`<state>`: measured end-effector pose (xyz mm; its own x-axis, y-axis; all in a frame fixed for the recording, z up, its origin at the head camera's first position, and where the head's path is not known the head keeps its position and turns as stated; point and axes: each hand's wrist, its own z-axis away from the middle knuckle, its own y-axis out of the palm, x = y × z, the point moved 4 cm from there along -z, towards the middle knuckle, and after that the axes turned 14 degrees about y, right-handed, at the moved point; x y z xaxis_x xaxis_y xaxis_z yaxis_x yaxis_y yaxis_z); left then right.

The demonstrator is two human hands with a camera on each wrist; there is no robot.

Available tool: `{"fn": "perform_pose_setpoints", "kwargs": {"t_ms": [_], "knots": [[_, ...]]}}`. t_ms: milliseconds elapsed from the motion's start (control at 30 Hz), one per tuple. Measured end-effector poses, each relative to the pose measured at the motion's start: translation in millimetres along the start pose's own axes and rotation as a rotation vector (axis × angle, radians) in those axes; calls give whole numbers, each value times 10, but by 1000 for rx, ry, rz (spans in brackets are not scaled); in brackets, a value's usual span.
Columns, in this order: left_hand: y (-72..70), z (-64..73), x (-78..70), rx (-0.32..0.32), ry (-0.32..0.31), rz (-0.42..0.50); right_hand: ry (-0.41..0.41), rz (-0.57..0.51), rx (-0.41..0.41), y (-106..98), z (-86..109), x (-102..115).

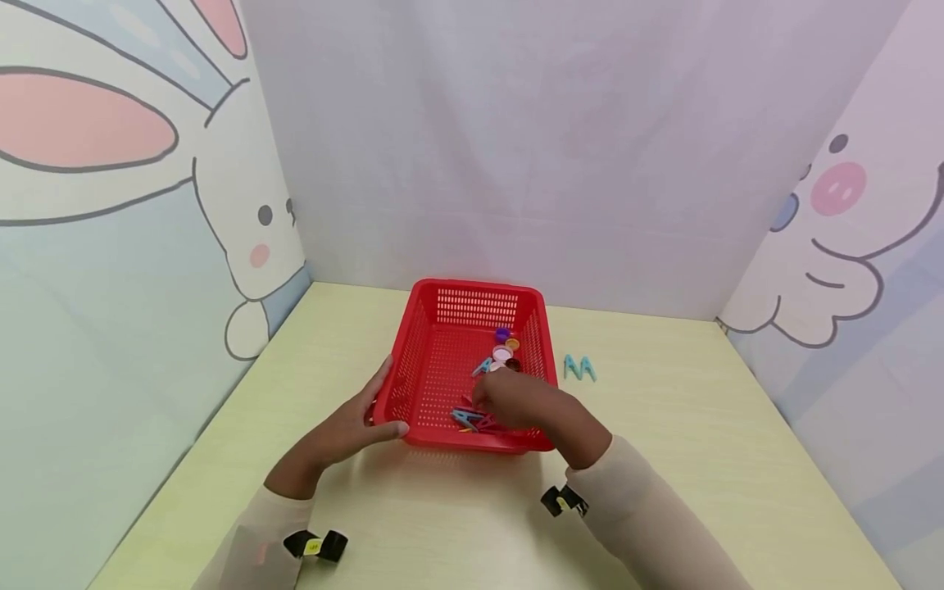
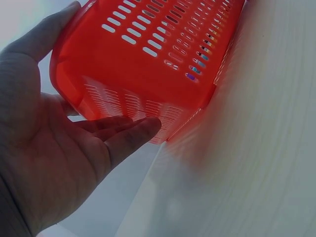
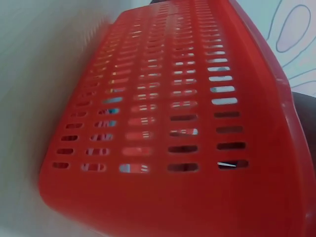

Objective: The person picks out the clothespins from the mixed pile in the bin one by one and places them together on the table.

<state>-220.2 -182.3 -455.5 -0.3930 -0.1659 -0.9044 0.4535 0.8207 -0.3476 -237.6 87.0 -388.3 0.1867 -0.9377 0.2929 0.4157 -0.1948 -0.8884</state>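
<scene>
Left hand (image 1: 352,424) is pointing fingers (image 1: 379,378) to 1 o'clock, thumb (image 1: 391,430) to 3. Right hand (image 1: 515,400) is angling toward 10, fingers curling.

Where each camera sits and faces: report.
Head: on the head, looking forward and down at the red basket; left hand, right hand show.
Left wrist: worn there, facing the basket's wall; left hand shows.
Right wrist: worn there, facing a slotted wall; no hand discernible, perhaps some arm.
Head and left wrist share the left hand.

Head looks down; close wrist views share basket (image 1: 450,352).
</scene>
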Motion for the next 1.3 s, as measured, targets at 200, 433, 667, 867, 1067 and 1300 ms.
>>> {"fn": "perform_pose_setpoints", "kwargs": {"t_ms": [200,433,667,867,1067,1300], "knots": [[5,9,-9,0,-2,-3,51,11,85,77,-28,19],[8,0,-20,5,4,-13,78,-33,147,149,-72,-41],[10,0,-20,3,0,-14,61,-54,159,170,-82,-50],[8,-1,-7,1,4,-12,31,-38,163,192,-109,-41],[11,3,-3,2,4,-23,6,-26,164,230,-136,-39],[5,-2,9,-2,-5,-24,19,-24,155,205,-134,-20]]}}
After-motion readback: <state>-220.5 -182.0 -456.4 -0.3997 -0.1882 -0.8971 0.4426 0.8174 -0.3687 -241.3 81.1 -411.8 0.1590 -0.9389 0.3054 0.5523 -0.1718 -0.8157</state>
